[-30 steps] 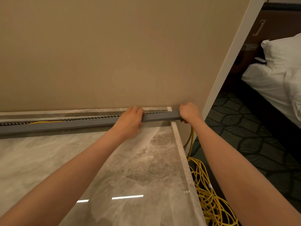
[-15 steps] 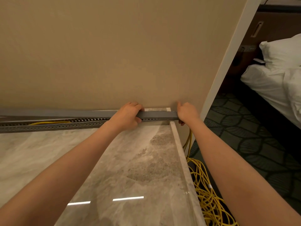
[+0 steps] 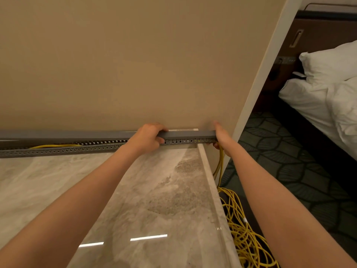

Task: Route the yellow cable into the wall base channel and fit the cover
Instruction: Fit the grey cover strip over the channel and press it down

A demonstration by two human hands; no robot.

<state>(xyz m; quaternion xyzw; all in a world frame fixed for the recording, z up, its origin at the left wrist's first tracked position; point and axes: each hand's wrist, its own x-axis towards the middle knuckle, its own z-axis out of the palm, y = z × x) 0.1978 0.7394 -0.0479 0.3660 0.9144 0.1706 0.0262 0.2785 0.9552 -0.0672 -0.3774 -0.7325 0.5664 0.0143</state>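
The grey cover, tilted a second ago, is now lying level over the slotted channel at the wall base, so seating is beginning. The left hand is clenching it; the right hand is pressing its end, near the marble edge. The yellow cable is showing where it gapes leftward.

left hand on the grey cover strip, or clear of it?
Touching. The head view shows the left hand wrapped over the long grey plastic cover strip, fingers curled on its top edge and thumb beneath, above the slotted grey channel.
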